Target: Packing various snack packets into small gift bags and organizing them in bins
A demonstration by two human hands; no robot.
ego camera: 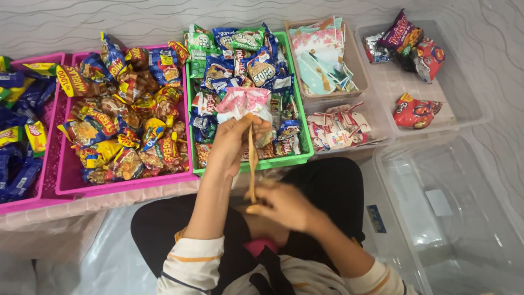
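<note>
the left hand (232,139) is raised over the green tray (303,143), fingers clenched around the gathered neck of a small pink-and-white patterned pouch (244,104), which sits bunched above the fist, just over the blue and green snack packets (240,57) filling that tray. a tan ribbon strip (252,164) runs down from that fist to the right hand (284,205), whose fingers pinch its lower end near the person's lap; the right hand is motion-blurred, so the exact grip is hard to read. left of the green tray, a pink tray (123,187) holds yellow and red snack packets (123,125), and another pink tray (22,203) at the far left holds blue and yellow packets. right of the green tray, a beige bin (362,82) holds flat pink and teal patterned bags (322,57), with red-and-white tags (335,128) in front. further right, a clear lid (453,104) carries a few red snack bags (417,109), and a clear tub (464,218) sits nearest.
</note>
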